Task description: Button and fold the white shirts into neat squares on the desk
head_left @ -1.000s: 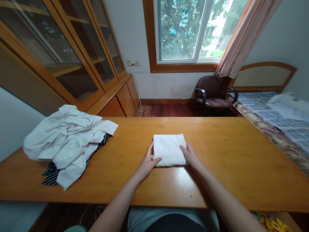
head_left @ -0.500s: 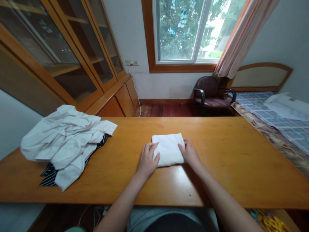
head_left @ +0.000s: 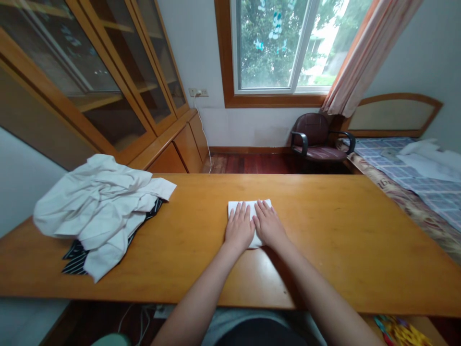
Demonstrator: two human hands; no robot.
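A white cloth folded into a small rectangle [head_left: 256, 240] lies on the wooden table [head_left: 345, 245], in front of me. My left hand [head_left: 240, 226] rests flat on its left half, fingers stretched out and pointing away from me. On the right half lies my right hand [head_left: 269, 224], also flat with the fingers extended. The two hands nearly meet at the middle, and between them they cover most of the cloth. Its far edge and a strip near the centre still show.
A crumpled heap of white cloth [head_left: 97, 197] sits on the table's left part, over black striped fabric [head_left: 75, 262]. Beyond the table are a glass-door cabinet [head_left: 118, 86], a maroon armchair [head_left: 313, 137] and a bed [head_left: 406, 158] at the right.
Both hands have moved from gripping the folded cloth's left and right sides to lying flat on top of it, close together. The cloth has stayed in place.
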